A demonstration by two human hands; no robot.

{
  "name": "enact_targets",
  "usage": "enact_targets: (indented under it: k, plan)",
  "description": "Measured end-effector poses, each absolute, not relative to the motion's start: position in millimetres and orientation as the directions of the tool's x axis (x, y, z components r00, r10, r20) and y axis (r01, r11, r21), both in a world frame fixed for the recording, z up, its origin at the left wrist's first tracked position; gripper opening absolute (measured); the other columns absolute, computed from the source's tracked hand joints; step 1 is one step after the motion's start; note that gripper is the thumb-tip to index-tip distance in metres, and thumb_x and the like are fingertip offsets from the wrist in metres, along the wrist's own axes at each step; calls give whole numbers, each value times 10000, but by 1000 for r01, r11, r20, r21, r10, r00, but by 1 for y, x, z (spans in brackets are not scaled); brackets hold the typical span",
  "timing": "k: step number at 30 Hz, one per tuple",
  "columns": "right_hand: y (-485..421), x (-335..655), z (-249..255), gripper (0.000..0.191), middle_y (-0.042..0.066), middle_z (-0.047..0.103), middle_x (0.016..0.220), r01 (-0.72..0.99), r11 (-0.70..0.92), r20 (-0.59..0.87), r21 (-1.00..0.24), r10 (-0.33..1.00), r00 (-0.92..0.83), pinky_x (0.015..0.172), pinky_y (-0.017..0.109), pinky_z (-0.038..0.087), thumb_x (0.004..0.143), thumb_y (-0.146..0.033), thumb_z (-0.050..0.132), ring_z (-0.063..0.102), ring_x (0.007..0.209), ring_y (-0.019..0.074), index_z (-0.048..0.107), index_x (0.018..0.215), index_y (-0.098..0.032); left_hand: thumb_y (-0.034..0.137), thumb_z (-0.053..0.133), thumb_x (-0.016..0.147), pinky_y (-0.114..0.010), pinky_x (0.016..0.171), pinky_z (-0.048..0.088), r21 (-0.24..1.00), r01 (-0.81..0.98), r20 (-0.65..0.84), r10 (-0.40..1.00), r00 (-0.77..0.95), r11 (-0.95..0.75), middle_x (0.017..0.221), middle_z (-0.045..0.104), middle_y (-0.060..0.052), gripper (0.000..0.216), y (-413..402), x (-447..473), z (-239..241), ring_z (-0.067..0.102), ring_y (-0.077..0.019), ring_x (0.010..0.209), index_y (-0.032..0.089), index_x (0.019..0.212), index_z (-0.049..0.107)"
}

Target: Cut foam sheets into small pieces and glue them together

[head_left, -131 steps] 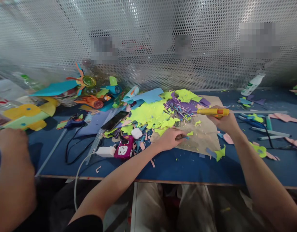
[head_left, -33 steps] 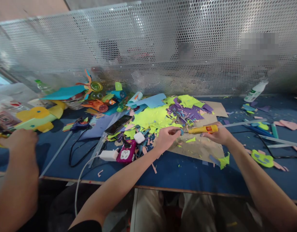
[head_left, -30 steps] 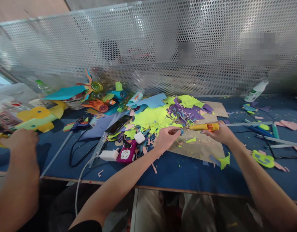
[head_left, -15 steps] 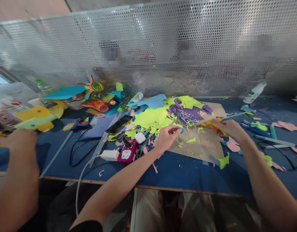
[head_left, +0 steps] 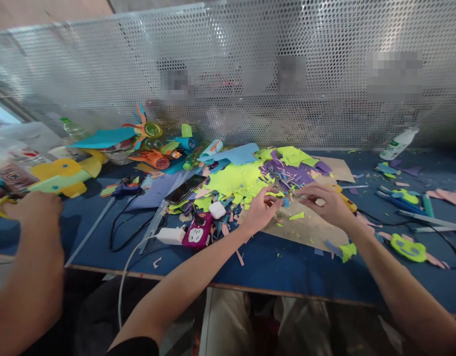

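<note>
My left hand (head_left: 264, 211) is over the brown cardboard sheet (head_left: 316, 231), its fingers closed in a pinch around a small blue paper piece (head_left: 286, 202). Facing it from the right, my right hand (head_left: 328, 203) has thumb and fingertips drawn together close to that piece. What lies between the right fingertips is too small to make out. A yellow glue gun (head_left: 348, 201) rests just behind the right hand, partly hidden by it, with a clear stick at its rear. Lime-green paper (head_left: 237, 180) and purple scraps (head_left: 312, 174) are heaped beyond both hands.
A black phone (head_left: 186, 189), a magenta power bank (head_left: 198, 231) and a white charger (head_left: 171, 236) lie left of my hands. Another person's hand (head_left: 37, 205) holds yellow-handled scissors (head_left: 4, 206). A white bottle (head_left: 399, 143) leans at the back right. Black cords cross the table.
My right hand has let go of the yellow glue gun, now lying behind it, and has moved left toward my left hand. The left hand keeps its pinch.
</note>
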State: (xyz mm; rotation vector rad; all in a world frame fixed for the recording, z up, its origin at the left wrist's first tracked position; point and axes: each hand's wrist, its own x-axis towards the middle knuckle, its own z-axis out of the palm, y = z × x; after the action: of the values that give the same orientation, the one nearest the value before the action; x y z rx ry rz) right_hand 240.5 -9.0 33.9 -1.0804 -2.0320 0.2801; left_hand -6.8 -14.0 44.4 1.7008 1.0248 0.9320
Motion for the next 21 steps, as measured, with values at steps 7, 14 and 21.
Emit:
enact_targets:
  k: [7,14,21]
  plan:
    - [-9,221,29,171,57,719,1045,471,647,487,-599,762,-427,564,328,584,906,-382,611,705,760,215,763,985,-373,523,610,890,-280,566,562,965,154,125,892,433,-210,921,693,-71,440,-18,-2,41,672,-169,692,223,1200,525]
    - [-10,223,24,168,57,763,901,450,549,447,-704,835,-320,576,322,584,876,-426,647,735,780,239,779,910,-328,457,487,967,-280,573,525,889,304,208,894,398,-342,910,722,-51,348,-11,-5,38,649,-158,644,227,1221,548]
    - [-10,231,27,201,63,776,825,471,462,412,-751,886,-212,549,331,604,803,-463,723,709,649,213,765,842,-271,412,546,926,-419,909,475,330,851,370,885,281,-408,1172,643,-92,291,12,-30,36,579,-291,1126,234,1155,582]
